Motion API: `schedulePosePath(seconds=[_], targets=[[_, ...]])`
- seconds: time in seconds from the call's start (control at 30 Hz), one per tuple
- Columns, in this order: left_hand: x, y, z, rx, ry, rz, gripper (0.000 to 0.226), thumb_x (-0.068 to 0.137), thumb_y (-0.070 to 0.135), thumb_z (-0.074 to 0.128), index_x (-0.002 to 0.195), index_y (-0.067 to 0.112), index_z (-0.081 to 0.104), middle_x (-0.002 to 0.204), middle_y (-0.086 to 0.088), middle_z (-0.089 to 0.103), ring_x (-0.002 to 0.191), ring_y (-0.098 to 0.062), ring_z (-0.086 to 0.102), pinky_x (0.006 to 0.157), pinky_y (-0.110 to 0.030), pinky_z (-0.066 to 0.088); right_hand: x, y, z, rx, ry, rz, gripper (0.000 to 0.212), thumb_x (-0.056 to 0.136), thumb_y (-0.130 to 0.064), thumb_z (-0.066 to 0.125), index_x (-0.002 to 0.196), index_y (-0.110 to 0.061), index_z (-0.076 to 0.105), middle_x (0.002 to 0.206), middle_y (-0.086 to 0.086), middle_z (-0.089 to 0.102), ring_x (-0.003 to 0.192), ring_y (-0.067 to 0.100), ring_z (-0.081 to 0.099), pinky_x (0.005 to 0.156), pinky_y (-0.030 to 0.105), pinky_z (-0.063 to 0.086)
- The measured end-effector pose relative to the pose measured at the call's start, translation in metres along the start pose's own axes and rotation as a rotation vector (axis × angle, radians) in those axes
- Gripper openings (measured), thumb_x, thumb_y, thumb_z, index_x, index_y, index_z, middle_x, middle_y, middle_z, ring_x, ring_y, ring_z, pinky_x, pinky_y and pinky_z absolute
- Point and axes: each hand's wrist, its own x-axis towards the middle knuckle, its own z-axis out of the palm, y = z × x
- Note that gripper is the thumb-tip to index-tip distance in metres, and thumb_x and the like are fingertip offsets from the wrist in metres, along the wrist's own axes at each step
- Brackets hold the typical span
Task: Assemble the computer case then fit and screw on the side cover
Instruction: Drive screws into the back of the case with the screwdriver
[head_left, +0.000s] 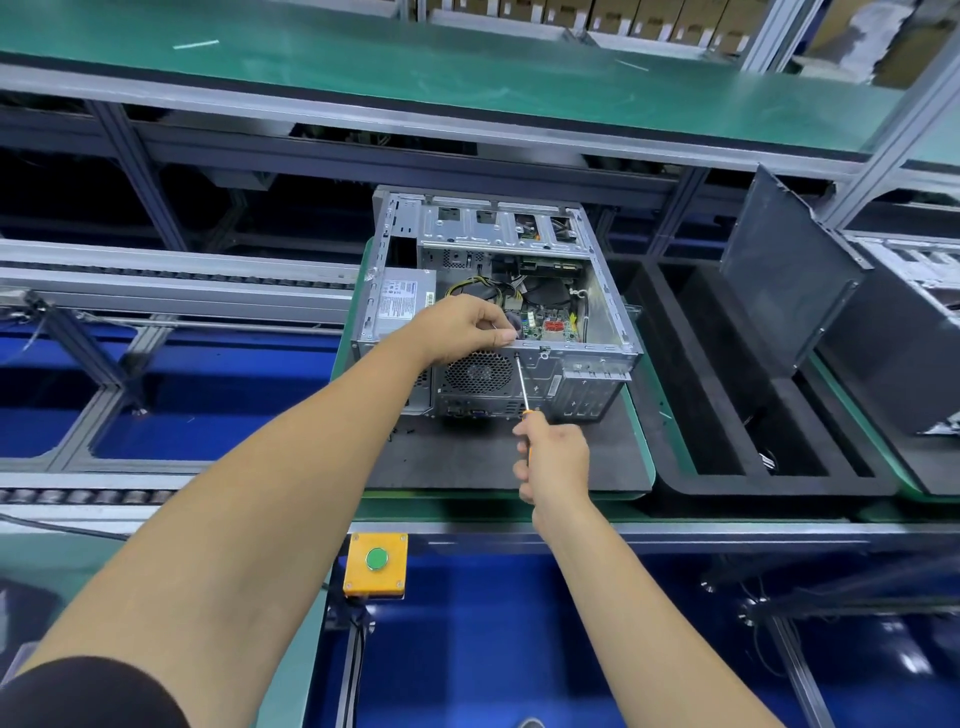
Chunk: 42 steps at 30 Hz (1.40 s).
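An open metal computer case (597, 358) lies on its side on a dark mat, its inside with power supply, cables and board facing up. My left hand (465, 327) grips the near top edge of the case above the rear fan grille, fingers curled over the rim. My right hand (553, 457) holds a screwdriver (522, 384) with an orange handle. Its thin shaft slants up to a point on the rear rim just right of my left hand. The dark side cover (789, 270) leans upright in a black tray to the right.
The case rests on a green-edged pallet (647, 415) on a conveyor line. A black foam tray (727, 447) sits right of it, and another case (914, 332) stands at the far right. A yellow box with a green button (376, 561) is mounted on the near rail.
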Motion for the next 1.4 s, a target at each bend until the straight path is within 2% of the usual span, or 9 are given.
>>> schedulePosePath(seconds=[0.23,0.47,0.6,0.7,0.83,1.0,1.1,1.2,1.4], targets=[[-0.001,0.004,0.0,-0.014,-0.004,-0.01,0.022,0.094,0.047,0.067,0.104,0.03,0.075,0.102,0.014,0.073,0.102,-0.006,0.066,0.1,-0.041,0.052,-0.011,-0.011,0.011,0.139,-0.033,0.166,0.02,0.098,-0.018,0.055,0.082,-0.006,0.06,0.055,0.008,0.067,0.039,0.019,0.061,0.034,0.017,0.029],[-0.004,0.006,-0.002,-0.019,-0.008,-0.006,0.024,0.093,0.048,0.067,0.104,0.028,0.075,0.106,0.008,0.074,0.106,-0.01,0.065,0.101,-0.043,0.051,-0.018,-0.01,0.025,0.245,-0.09,0.267,0.015,0.082,-0.001,0.058,0.08,-0.013,0.049,0.059,-0.001,0.044,0.038,0.01,0.031,0.036,0.017,0.018],[-0.005,0.007,-0.003,-0.031,-0.017,-0.01,0.025,0.093,0.048,0.068,0.104,0.027,0.075,0.107,0.006,0.073,0.106,-0.012,0.065,0.101,-0.043,0.051,-0.025,-0.005,0.029,0.221,-0.022,0.189,0.013,0.089,0.0,0.061,0.079,-0.006,0.055,0.052,0.003,0.061,0.042,0.013,0.056,0.035,0.019,0.025],[-0.005,0.008,-0.003,-0.032,-0.014,-0.01,0.025,0.093,0.047,0.068,0.104,0.026,0.076,0.106,0.004,0.074,0.104,-0.013,0.066,0.1,-0.042,0.052,-0.029,-0.012,0.031,0.293,-0.069,0.259,0.015,0.096,-0.013,0.055,0.083,-0.007,0.058,0.073,0.011,0.077,0.057,0.02,0.074,0.036,0.017,0.029],[-0.005,0.008,-0.003,-0.025,-0.016,-0.014,0.026,0.093,0.047,0.068,0.105,0.026,0.075,0.107,0.003,0.074,0.105,-0.014,0.066,0.1,-0.043,0.051,-0.023,-0.017,0.032,0.255,-0.131,0.321,0.018,0.095,-0.02,0.054,0.079,-0.012,0.057,0.076,0.004,0.076,0.036,0.015,0.053,0.037,0.015,0.027],[-0.006,0.009,-0.004,-0.029,-0.02,-0.021,0.025,0.093,0.048,0.068,0.104,0.027,0.075,0.108,0.005,0.073,0.106,-0.013,0.065,0.1,-0.043,0.051,-0.016,-0.016,0.028,0.164,0.019,0.179,0.023,0.075,0.002,0.057,0.08,-0.013,0.041,0.064,0.004,0.033,0.043,0.015,0.019,0.042,0.02,0.017],[-0.006,0.01,-0.004,-0.028,-0.025,-0.02,0.025,0.093,0.049,0.068,0.103,0.027,0.075,0.108,0.006,0.073,0.106,-0.012,0.065,0.101,-0.042,0.051,-0.016,-0.013,0.021,0.038,0.091,0.041,0.016,0.078,-0.002,0.062,0.066,-0.004,0.051,0.056,0.007,0.054,0.033,0.017,0.041,0.039,0.021,0.024],[-0.006,0.009,-0.004,-0.021,-0.023,-0.017,0.025,0.093,0.049,0.067,0.102,0.027,0.075,0.107,0.007,0.073,0.105,-0.012,0.065,0.1,-0.042,0.051,-0.015,-0.013,0.017,0.06,0.083,0.104,0.012,0.09,-0.013,0.063,0.082,-0.005,0.062,0.067,0.012,0.075,0.047,0.017,0.067,0.035,0.021,0.029],[-0.005,0.007,-0.004,-0.021,-0.015,-0.019,0.023,0.092,0.05,0.068,0.1,0.029,0.075,0.105,0.007,0.074,0.103,-0.013,0.066,0.099,-0.044,0.052,-0.013,-0.02,0.008,0.25,-0.118,0.316,0.011,0.09,-0.015,0.061,0.082,-0.01,0.055,0.067,0.006,0.072,0.036,0.011,0.047,0.031,0.015,0.023]])
